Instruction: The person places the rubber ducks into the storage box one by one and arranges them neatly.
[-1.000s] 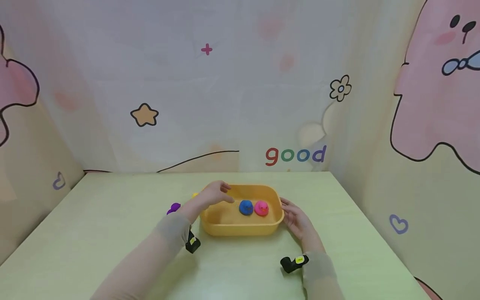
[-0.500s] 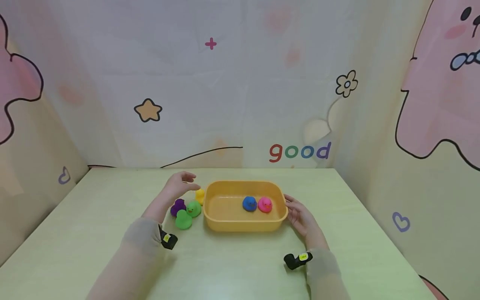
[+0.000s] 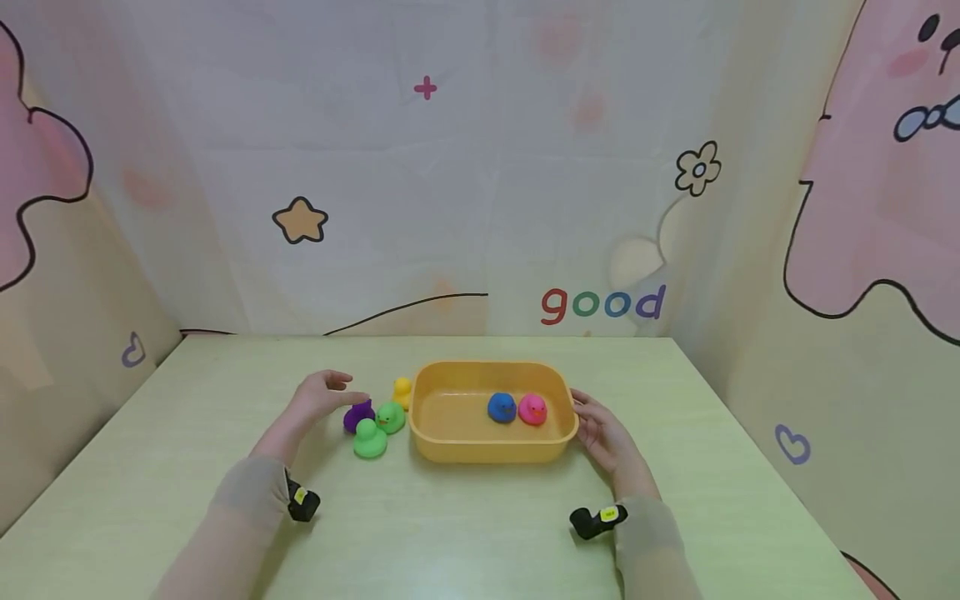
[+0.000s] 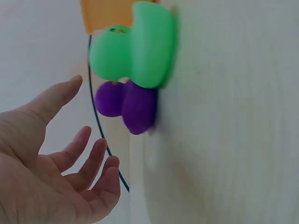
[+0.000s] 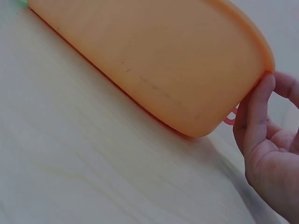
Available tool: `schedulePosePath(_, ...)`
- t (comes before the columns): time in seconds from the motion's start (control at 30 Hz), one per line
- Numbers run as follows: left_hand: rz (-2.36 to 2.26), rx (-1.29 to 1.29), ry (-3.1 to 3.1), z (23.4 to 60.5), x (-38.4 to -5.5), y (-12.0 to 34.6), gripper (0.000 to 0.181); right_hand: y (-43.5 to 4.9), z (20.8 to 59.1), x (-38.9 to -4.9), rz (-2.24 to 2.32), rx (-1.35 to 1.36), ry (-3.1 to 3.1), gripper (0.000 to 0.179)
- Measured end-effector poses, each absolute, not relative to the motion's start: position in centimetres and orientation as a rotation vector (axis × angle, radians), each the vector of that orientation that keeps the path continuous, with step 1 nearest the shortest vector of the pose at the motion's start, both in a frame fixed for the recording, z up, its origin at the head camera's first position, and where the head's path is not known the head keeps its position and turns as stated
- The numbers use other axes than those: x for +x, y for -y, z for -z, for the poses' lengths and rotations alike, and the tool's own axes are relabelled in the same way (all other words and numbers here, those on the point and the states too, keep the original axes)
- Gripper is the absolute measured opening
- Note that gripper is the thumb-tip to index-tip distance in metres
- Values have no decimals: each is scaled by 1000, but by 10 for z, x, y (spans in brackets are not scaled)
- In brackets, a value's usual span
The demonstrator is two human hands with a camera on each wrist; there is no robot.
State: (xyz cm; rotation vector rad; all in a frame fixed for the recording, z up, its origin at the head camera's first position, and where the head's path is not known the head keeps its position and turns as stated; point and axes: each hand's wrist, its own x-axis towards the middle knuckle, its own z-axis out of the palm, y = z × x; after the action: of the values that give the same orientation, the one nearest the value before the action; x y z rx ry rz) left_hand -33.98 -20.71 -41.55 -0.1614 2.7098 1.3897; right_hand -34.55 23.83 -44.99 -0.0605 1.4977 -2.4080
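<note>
My left hand (image 3: 318,396) hovers just left of a purple rubber duck (image 3: 360,416), thumb and fingers spread apart with nothing between them. In the left wrist view, that purple duck (image 4: 135,108) lies beyond the thumb, below a green duck (image 4: 152,44). On the table beside the basin are two green ducks (image 3: 370,440) and a yellow duck (image 3: 402,393). The yellow-orange basin (image 3: 491,452) holds a blue duck (image 3: 502,407) and a pink duck (image 3: 533,409). My right hand (image 3: 611,442) touches the basin's right end, its fingertips at the rim in the right wrist view.
A pale wood-look table (image 3: 465,533) carries everything. Behind it rises a printed cloth backdrop (image 3: 420,192) with a star and the word "good". Side panels with pink cartoon figures stand at left and right. Each wrist wears a small black camera (image 3: 303,500).
My left hand has moved left from over the basin, past its rim, and lowered beside the purple duck. Ducks it hid now show. The right hand stays at the basin's end.
</note>
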Motion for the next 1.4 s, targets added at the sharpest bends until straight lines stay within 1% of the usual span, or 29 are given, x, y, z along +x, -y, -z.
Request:
schedulePosePath(0.17, -1290, -105, -2752, 426, -342, 209, 64, -239, 453, -345, 2411, -82, -1482, 36)
schedulePosePath(0.33, -1231, -83, -2785, 433, -346, 206, 58, -239, 454, -344, 2432, -76, -1475, 35)
schedulePosePath(0.5, -1168, -137, -2793, 435, -347, 203, 54, -238, 456, -344, 2407, -100, -1494, 48)
schedulePosePath(0.6, -1156, -163, -2792, 435, -345, 202, 51, -236, 455, -344, 2402, -96, -1508, 50)
schedulePosePath(0.8, -1166, -197, -2809, 431, -342, 200, 45, -235, 451, -344, 2398, -112, -1518, 48)
schedulePosePath(0.93, -1191, -212, -2806, 428, -341, 203, 45, -235, 450, -345, 2396, -108, -1519, 42)
schedulePosePath(1.0, -1195, -194, -2813, 427, -341, 206, 44, -236, 450, -345, 2391, -103, -1519, 41)
schedulePosePath(1.2, -1234, -118, -2805, 423, -341, 214, 41, -238, 451, -347, 2380, -100, -1517, 47)
schedulePosePath(1.4, -1160, 26, -2838, 421, -343, 220, 43, -239, 452, -349, 2376, -91, -1537, 48)
